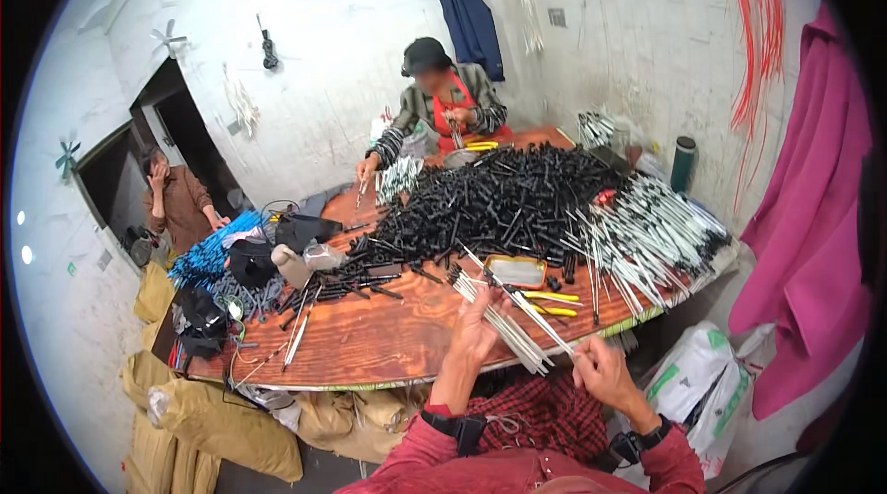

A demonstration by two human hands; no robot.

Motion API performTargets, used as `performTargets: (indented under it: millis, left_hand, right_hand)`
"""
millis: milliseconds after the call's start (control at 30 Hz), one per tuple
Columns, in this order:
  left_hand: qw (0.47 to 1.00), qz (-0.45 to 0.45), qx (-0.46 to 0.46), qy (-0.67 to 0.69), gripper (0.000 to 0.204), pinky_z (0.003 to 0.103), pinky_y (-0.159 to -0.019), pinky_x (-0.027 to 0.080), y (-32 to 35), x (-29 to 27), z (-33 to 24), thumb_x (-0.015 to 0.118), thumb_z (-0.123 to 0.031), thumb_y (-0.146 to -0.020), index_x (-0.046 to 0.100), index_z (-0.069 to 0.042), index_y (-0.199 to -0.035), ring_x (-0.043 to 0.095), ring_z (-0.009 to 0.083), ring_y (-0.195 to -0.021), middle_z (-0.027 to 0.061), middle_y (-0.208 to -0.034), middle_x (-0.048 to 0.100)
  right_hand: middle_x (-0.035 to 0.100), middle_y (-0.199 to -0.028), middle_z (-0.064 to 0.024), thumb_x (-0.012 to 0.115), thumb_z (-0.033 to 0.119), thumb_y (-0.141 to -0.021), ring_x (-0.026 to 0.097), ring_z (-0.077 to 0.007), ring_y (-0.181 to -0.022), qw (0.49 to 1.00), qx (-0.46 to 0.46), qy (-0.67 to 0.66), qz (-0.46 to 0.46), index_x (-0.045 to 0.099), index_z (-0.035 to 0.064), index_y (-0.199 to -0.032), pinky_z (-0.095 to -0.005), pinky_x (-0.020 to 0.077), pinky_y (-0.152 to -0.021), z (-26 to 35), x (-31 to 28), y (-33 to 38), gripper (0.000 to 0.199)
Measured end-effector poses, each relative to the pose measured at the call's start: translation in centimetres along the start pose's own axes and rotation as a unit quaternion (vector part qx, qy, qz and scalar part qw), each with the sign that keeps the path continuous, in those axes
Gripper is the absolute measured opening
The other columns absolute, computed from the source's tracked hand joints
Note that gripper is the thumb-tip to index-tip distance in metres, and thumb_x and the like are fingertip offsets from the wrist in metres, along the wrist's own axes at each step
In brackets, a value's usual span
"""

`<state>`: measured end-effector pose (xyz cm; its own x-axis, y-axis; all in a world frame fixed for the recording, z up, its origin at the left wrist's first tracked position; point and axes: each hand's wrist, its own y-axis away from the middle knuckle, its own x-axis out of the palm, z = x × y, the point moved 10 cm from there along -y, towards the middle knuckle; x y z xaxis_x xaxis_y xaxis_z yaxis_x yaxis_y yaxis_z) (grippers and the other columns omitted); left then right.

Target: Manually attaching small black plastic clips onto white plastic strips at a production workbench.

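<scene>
My left hand [473, 328] is closed around a bundle of thin white rods [519, 339], which slant down to the right over the table's near edge. Fingertips of my right hand [602, 372] pinch the near end of a single white rod [552, 332] with a black piece farther up it. That rod crosses above the bundle, and its upper part passes by my left fingers. Just beyond my hands lie pliers with yellow handles [552, 296] and a shallow tray with a yellowish rim [517, 285].
A large heap of black tubular parts [499, 203] covers the middle of the wooden table [397, 332]. White rods with black ends [656, 226] lie piled at right. Blue rods [208, 254] lie far left. One co-worker [453, 101] handles rods across the table; another person [180, 198] is at left.
</scene>
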<state>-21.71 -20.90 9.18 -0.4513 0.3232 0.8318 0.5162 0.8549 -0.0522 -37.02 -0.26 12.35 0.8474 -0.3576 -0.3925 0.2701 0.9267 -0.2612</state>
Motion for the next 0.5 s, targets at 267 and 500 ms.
performTargets:
  millis: [267, 500]
  left_hand:
    - [0.996, 0.016, -0.015, -0.081, 0.038, 0.038, -0.095, 0.056, 0.8, 1.3, 0.2, 0.067, -0.021, -0.103, 0.057, -0.011, -0.138, 0.067, 0.0179, -0.104, 0.0041, -0.113, 0.070]
    - [0.995, -0.027, -0.010, -0.099, 0.019, 0.037, -0.090, 0.056, 0.9, 1.1, 0.9, 0.066, -0.020, -0.103, 0.063, -0.012, -0.120, 0.068, 0.0186, -0.097, 0.0043, -0.105, 0.071]
  right_hand:
    - [0.068, -0.062, -0.0090, 0.060, 0.010, -0.098, 0.070, -0.0266, -0.057, 0.997, -0.032, 0.061, 0.045, 0.059, 0.0032, -0.097, -0.0372, 0.0514, -0.055, 1.8, 0.0, 0.9, 0.007]
    - [0.066, -0.060, -0.0080, 0.059, 0.009, -0.099, 0.069, -0.0280, -0.056, 0.994, -0.073, 0.060, -0.048, 0.058, 0.0042, -0.097, -0.0387, 0.0506, -0.051, 1.8, -1.6, 2.1, 0.006]
